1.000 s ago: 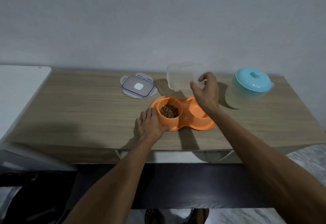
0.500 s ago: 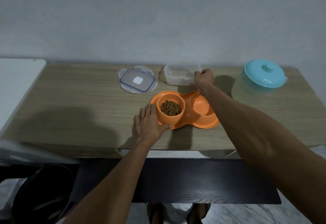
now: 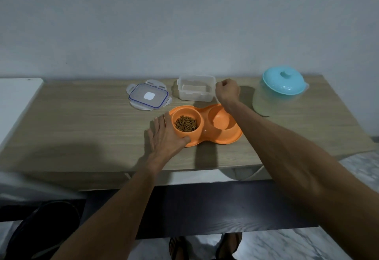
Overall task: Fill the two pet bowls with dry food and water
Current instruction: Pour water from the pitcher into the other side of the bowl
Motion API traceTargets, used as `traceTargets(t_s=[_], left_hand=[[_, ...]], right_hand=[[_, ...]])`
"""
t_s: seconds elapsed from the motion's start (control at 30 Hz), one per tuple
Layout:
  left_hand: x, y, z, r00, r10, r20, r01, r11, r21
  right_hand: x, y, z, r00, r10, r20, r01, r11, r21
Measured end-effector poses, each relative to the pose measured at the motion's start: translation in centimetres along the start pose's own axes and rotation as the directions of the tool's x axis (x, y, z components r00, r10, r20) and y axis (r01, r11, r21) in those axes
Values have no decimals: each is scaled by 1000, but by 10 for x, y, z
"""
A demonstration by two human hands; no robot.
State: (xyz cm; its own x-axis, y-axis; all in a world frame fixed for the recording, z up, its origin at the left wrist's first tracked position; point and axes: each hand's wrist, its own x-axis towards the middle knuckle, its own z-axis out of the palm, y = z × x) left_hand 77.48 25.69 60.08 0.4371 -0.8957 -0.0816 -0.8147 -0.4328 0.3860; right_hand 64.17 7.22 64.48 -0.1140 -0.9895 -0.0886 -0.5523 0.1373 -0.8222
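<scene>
An orange double pet bowl [image 3: 205,134] sits on the wooden table [image 3: 82,128]. Its left cup holds brown dry food [image 3: 185,123]; its right cup [image 3: 220,119] looks dry and bare. My left hand [image 3: 164,138] lies flat on the table, fingers apart, thumb against the bowl's left base. A clear plastic container [image 3: 195,90] with nothing in it stands upright behind the bowl. My right hand [image 3: 227,91] is beside its right edge with the fingers curled; I cannot tell if they touch it. A water jug with a turquoise lid [image 3: 282,83] stands at the far right.
The container's clear lid with a blue seal [image 3: 148,96] lies flat to the left of the container. A white surface [image 3: 16,99] adjoins the table on the left. A wall runs close behind the table. A dark round object [image 3: 41,231] sits on the floor at lower left.
My right hand set the clear container down upright behind the bowl, and its grip on the rim has loosened. The view shifted. My left hand stayed by the bowl.
</scene>
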Motion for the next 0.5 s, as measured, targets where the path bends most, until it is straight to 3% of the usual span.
traceTargets(t_s=[0.17,0.27,0.4,0.5], left_hand=[[9,43,-2,987,158,24,-158,987,35],[12,64,6,971,218,99,-223,974,44],[14,80,15,958,239,161,-253,965,74],[16,86,19,958,228,174,-245,966,81]], right_hand=[[-14,-16,-46,947,-302,-105,295,952,-78],[-9,-18,-86,893,-406,-197,388,913,-123],[17,-2,-137,848,-408,-338,369,913,-174],[36,19,-164,844,-313,-435,258,949,-183]])
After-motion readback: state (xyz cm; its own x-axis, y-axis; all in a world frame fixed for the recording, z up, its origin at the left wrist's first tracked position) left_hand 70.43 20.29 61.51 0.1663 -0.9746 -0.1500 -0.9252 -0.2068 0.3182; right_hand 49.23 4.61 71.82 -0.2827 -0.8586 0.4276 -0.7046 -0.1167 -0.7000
